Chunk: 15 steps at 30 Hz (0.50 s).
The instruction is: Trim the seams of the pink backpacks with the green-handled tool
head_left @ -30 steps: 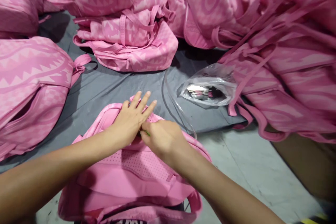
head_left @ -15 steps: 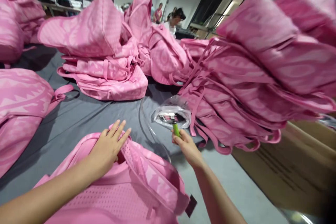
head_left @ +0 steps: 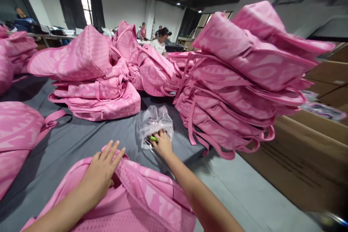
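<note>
A pink patterned backpack lies close in front of me, with its mesh back panel facing up. My left hand rests on its top edge, fingers stretched and a little apart, the thumb side over the opening. Farther out, my right hand is at the mouth of a clear plastic bag. Between its fingers shows a small bright green object with a dark end; its exact kind cannot be made out. The fingertips lie partly inside the bag, over dark small contents that are mostly hidden.
Stacked pink backpacks rise at the right and at the back left. Another pink backpack lies at the left edge. A grey cloth covers the table. Cardboard boxes stand at right. A person is in the background.
My right hand has moved forward and left with the green object, from in front of the plastic bag to its mouth. My left hand stays on the backpack. The view has tilted up.
</note>
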Available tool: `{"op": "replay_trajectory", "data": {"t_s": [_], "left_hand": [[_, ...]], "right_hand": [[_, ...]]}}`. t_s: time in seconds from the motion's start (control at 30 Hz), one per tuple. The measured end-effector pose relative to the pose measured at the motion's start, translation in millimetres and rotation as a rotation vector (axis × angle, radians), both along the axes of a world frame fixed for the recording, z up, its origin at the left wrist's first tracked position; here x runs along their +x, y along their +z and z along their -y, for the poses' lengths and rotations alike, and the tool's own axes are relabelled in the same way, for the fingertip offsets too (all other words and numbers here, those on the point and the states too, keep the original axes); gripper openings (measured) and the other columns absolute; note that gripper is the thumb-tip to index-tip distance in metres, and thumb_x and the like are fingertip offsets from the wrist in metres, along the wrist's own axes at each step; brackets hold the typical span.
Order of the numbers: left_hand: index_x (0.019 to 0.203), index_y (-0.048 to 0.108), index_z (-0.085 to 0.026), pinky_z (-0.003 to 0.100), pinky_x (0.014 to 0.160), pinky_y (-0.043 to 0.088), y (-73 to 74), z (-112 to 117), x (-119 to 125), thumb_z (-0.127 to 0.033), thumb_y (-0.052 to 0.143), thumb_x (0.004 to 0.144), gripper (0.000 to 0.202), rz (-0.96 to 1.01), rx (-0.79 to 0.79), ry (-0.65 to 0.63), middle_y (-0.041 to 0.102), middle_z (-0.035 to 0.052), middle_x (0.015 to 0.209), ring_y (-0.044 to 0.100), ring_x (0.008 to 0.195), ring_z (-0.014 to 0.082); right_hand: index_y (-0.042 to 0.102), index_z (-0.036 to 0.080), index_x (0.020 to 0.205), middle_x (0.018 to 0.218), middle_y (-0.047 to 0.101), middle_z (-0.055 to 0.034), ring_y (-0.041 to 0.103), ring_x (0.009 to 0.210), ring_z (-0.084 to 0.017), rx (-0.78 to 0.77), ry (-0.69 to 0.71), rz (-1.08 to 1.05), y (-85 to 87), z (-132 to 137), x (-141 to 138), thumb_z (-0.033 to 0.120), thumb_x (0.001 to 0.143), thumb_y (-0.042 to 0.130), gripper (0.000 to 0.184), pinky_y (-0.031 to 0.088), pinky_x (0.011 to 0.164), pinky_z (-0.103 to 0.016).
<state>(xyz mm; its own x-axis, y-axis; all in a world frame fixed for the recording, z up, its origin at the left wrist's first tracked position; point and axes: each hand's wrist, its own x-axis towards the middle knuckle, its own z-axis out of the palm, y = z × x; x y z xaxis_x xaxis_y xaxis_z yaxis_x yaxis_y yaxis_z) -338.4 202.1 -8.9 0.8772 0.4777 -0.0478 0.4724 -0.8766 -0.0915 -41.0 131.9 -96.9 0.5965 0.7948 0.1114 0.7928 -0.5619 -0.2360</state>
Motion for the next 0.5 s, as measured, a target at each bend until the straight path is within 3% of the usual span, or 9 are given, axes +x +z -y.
{"op": "replay_trajectory", "data": {"t_s": [0.07, 0.23, 0.37, 0.5], "left_hand": [[0.152, 0.035, -0.024, 0.049, 0.110, 0.040, 1.9, -0.2, -1.6, -0.009, 0.066, 0.065, 0.094, 0.006, -0.009, -0.004, 0.019, 0.0119, 0.163, 0.021, 0.151, 0.0334], [0.154, 0.031, -0.024, 0.049, 0.113, 0.037, 2.4, 0.0, -4.7, -0.013, 0.070, 0.066, 0.096, 0.040, -0.035, -0.025, 0.016, 0.0120, 0.164, 0.018, 0.151, 0.0337], [0.154, 0.030, -0.026, 0.050, 0.114, 0.036, 3.0, 1.4, -7.6, -0.011, 0.071, 0.067, 0.097, 0.069, -0.057, -0.037, 0.014, 0.0137, 0.164, 0.016, 0.152, 0.0337], [0.154, 0.028, -0.028, 0.050, 0.114, 0.037, 8.6, 10.9, -30.4, -0.011, 0.065, 0.079, 0.086, 0.239, -0.017, -0.030, 0.013, 0.0125, 0.165, 0.017, 0.152, 0.0329]], "right_hand": [[0.064, 0.028, 0.128, 0.146, 0.048, -0.0100, 0.039, 0.131, -0.027, -0.024, 0.024, 0.009, 1.8, -1.5, -10.6, 0.043, 0.093, 0.056, 0.039, 0.032, 0.104, -0.035], [0.066, 0.017, 0.124, 0.140, 0.050, -0.0146, 0.041, 0.129, -0.028, -0.002, -0.020, 0.031, 13.9, -4.6, -12.4, 0.018, 0.093, 0.048, 0.035, 0.030, 0.105, -0.035], [0.064, 0.021, 0.125, 0.124, 0.059, -0.0106, 0.057, 0.107, -0.022, -0.016, -0.047, -0.039, 12.7, -0.5, -7.4, 0.032, 0.092, 0.058, 0.035, 0.042, 0.085, -0.029], [0.062, 0.022, 0.124, 0.121, 0.059, -0.0096, 0.062, 0.095, -0.020, -0.037, -0.097, -0.118, 11.3, -1.5, -4.7, 0.042, 0.080, 0.075, 0.050, 0.041, 0.072, -0.027]]}}
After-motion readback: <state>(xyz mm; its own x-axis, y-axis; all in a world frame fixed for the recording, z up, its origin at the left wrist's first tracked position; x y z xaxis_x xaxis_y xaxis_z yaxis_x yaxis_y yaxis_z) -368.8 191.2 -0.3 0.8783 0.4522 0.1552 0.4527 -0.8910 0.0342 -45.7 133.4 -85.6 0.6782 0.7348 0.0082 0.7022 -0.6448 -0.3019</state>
